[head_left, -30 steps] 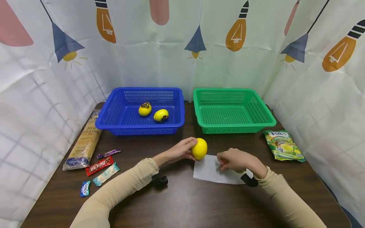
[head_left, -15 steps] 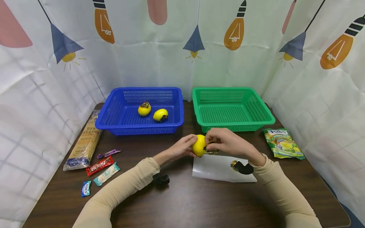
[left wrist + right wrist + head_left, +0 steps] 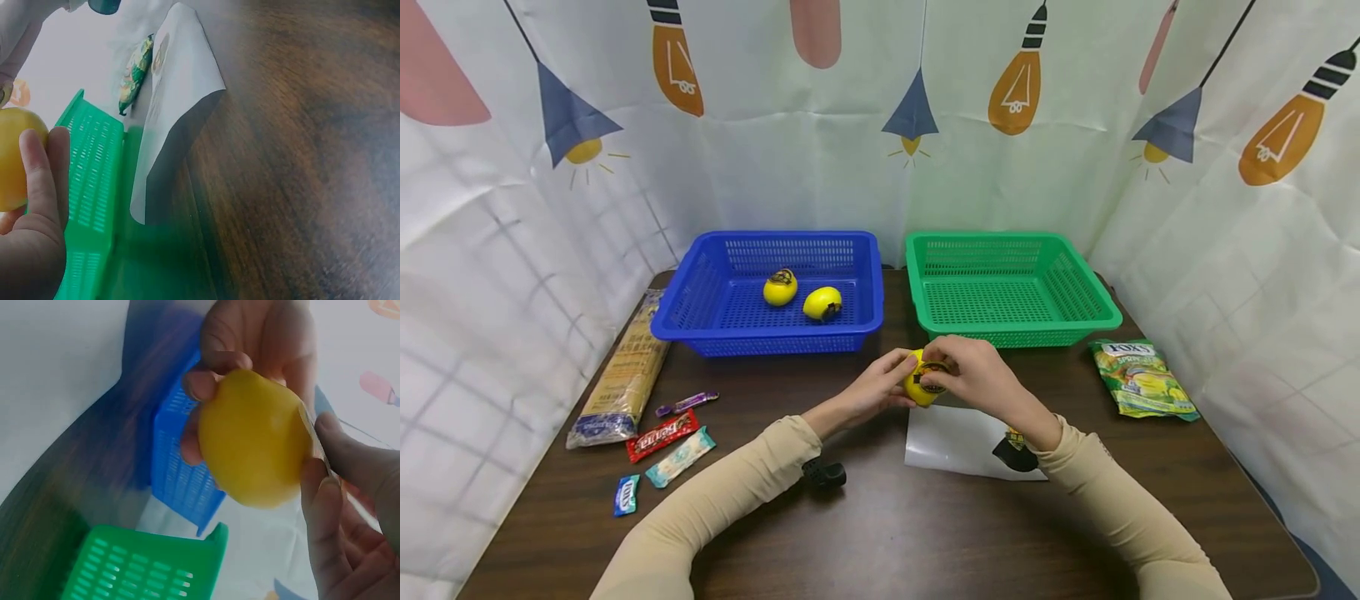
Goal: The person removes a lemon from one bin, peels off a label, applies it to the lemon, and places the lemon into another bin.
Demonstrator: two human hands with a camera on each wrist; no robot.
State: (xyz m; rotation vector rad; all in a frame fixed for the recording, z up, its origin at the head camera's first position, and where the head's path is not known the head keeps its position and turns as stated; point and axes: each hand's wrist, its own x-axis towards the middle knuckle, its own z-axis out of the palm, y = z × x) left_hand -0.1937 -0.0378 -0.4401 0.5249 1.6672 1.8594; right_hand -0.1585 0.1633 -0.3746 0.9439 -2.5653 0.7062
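My left hand holds a yellow lemon above the table, its fingers curled around the left side. The thumb and fingers of my right hand pinch a black-and-gold sticker against the lemon's right side. In the right wrist view, the sticker appears edge-on, a thin strip along the lemon. A white sticker sheet lies below the hands, with another gold-and-black sticker on it beside the right wrist. In the left wrist view the lemon is cut off by the frame edge.
Behind the hands stand a blue basket with two stickered yellow fruits and a green basket. Noodles or pasta in a long packet and several wrapped sweets lie left. A FOX'S bag lies right.
My right hand has risen from the sheet with a sticker and moved left to the lemon, where the sticker now lies against its side. The left hand keeps holding the lemon, slightly turned.
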